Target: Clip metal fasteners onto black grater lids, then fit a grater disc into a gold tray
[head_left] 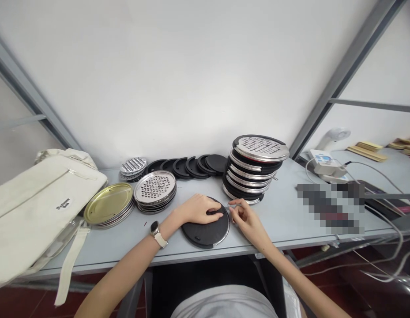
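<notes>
A round black disc with a thin metal rim showing at its lower right lies near the table's front edge. My left hand rests on its upper part, fingers curled over the surface and gripping it. Just right of the disc's edge is my right hand, its thumb and index finger pinched together by the rim; whatever they hold is too small to name. Behind my right hand stands a tall stack of black and silver discs, a perforated metal plate on top.
Perforated metal plates and gold-coloured discs are stacked left. Several black rings lean along the wall. A cream bag sits far left; a white device and cables are right. Grey metal posts flank the table.
</notes>
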Available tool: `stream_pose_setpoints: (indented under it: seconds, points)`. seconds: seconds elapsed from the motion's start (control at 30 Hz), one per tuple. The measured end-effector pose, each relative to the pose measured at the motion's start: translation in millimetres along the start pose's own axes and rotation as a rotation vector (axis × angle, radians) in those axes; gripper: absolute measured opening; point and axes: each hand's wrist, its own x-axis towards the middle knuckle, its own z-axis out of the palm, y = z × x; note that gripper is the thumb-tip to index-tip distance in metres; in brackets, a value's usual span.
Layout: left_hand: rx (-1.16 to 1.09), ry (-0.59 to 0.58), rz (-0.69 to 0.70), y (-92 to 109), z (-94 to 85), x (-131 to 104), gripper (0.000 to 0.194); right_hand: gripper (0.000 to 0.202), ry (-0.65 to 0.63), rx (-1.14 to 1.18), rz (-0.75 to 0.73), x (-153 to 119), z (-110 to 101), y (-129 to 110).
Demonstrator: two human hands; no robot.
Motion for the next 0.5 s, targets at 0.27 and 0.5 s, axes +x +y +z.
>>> stream_pose_setpoints:
  seconds: [0.27,0.5]
  points:
    - [-0.023,-0.018,0.023,3.2,3.5,0.6,0.031,0.028,-0.074,-0.069,-0.022,-0.2,-1.7,-1.2]
    - [-0.027,-0.004,-0.012,4.7,2.7,1.2,0.032,0.028,-0.058,-0.086,-0.038,-1.2,-1.5,-2.6]
